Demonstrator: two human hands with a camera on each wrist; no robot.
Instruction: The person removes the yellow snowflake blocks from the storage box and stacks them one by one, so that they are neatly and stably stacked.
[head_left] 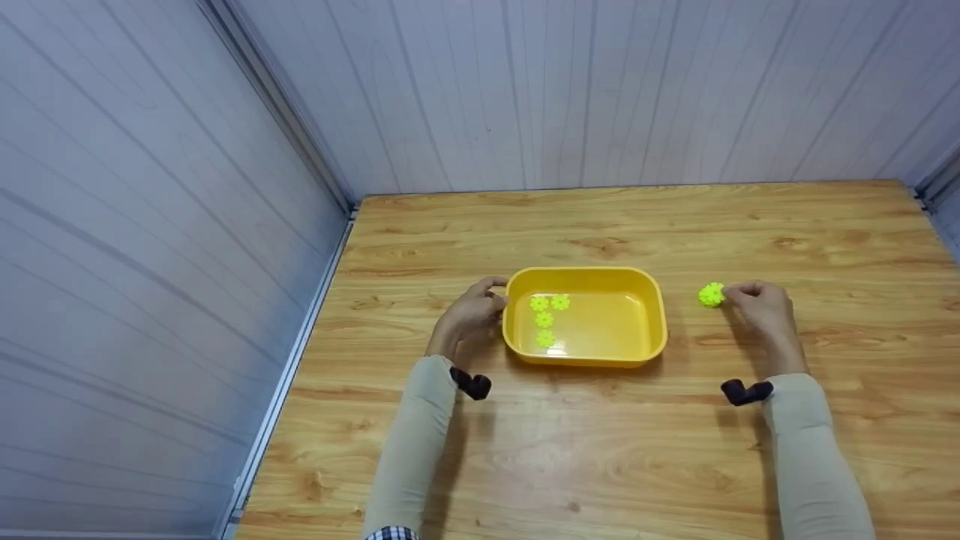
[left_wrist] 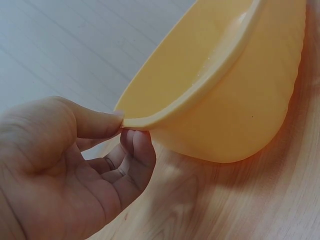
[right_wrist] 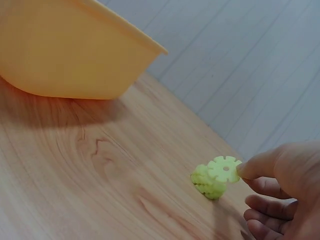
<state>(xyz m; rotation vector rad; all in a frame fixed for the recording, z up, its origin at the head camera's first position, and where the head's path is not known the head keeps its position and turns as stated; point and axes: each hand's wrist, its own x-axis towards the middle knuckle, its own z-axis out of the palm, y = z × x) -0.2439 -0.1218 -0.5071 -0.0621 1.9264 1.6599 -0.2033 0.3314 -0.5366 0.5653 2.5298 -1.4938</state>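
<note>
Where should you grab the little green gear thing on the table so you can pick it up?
Judging by its pose, take the top green disc by its notched rim, from the right side, where the right hand already touches its edge. It stands tilted on the small pile of green discs, so both flat faces are free for a thumb-and-finger grip. The yellow tub sits well clear to the left.
</note>
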